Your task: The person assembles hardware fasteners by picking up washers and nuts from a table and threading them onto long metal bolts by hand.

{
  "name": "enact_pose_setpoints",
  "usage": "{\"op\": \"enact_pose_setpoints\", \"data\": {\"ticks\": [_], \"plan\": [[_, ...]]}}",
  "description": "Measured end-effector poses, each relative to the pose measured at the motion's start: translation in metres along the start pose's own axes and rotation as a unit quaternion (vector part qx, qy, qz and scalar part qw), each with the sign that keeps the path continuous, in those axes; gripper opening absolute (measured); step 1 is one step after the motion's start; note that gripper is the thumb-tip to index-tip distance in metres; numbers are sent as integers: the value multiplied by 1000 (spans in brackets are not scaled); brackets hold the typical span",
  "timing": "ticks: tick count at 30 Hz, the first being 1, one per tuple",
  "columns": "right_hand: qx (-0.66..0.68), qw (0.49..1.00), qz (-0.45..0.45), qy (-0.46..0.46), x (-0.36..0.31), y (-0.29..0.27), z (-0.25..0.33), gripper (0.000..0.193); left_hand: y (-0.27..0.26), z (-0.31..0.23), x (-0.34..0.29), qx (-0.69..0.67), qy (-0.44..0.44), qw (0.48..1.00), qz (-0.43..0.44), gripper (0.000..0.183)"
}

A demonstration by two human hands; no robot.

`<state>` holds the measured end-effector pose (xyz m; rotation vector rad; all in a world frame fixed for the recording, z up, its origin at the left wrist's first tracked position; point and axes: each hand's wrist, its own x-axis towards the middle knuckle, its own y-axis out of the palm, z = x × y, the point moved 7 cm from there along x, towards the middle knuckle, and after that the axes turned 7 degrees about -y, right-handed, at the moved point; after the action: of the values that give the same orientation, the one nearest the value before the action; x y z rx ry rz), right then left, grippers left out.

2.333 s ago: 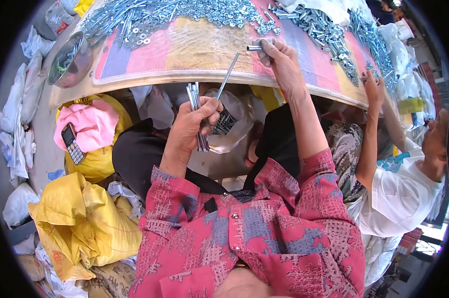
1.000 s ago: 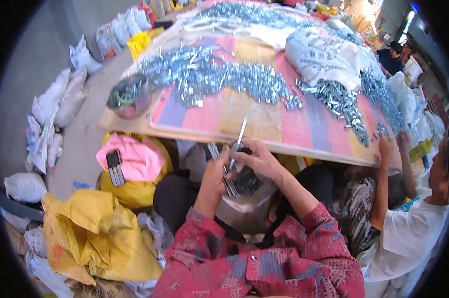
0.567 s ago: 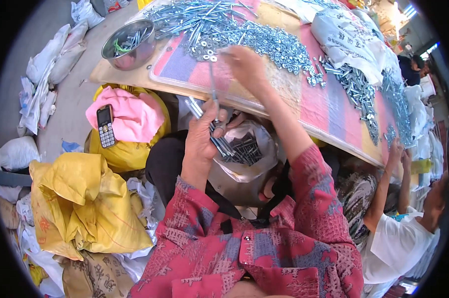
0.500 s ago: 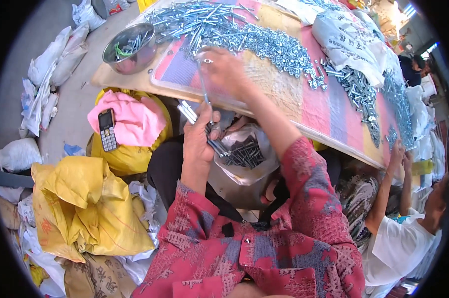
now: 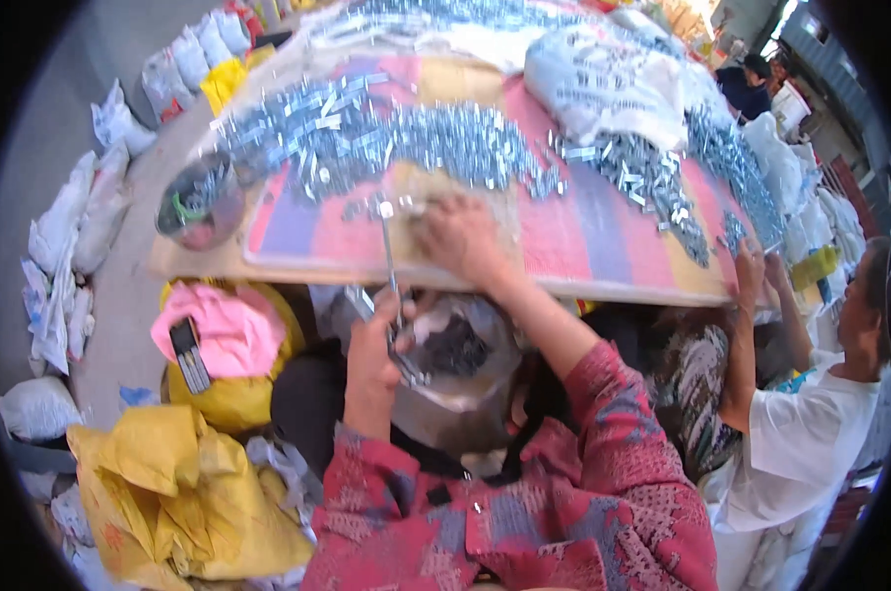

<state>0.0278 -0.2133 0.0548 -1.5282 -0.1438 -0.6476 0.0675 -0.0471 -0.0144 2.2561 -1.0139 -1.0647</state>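
A long, thin silver bolt (image 5: 388, 258) stands nearly upright with its flat head uppermost over the striped worktop (image 5: 583, 246) edge, its lower shank gripped together with a slanted bundle of similar bolts (image 5: 386, 335), while loose silver washers (image 5: 406, 208) lie beside the head.

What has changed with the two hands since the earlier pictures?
The right hand, which held a small metal sleeve above the board and then came down to the left hand, has reached out again and now lies on the striped mat by the pile of washers. The left hand stayed over the lap, still gripping the bundle of long bolts. The co-worker's hands remain at the board's edge.
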Motion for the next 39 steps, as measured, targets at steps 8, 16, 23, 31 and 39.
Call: {"op": "enact_pose_setpoints", "data": {"ticks": [8,16,23,31,39], "plan": [[199,965,-106,135,-49,-69,-61,22,18,14,11,10,-37,995,96,30],[-19,995,-70,61,4,-5,-50,25,18,19,3,81,-13,995,61,26],[418,864,11,279,-26,-18,-33,28,26,23,1,123,-18,987,105,27],[391,903,-96,149,-19,-36,-15,15,30,23,5,94,-46,986,130,26],[344,936,-79,-1,33,-35,23,17,-1,-28,1,51,55,997,25,31]]}}
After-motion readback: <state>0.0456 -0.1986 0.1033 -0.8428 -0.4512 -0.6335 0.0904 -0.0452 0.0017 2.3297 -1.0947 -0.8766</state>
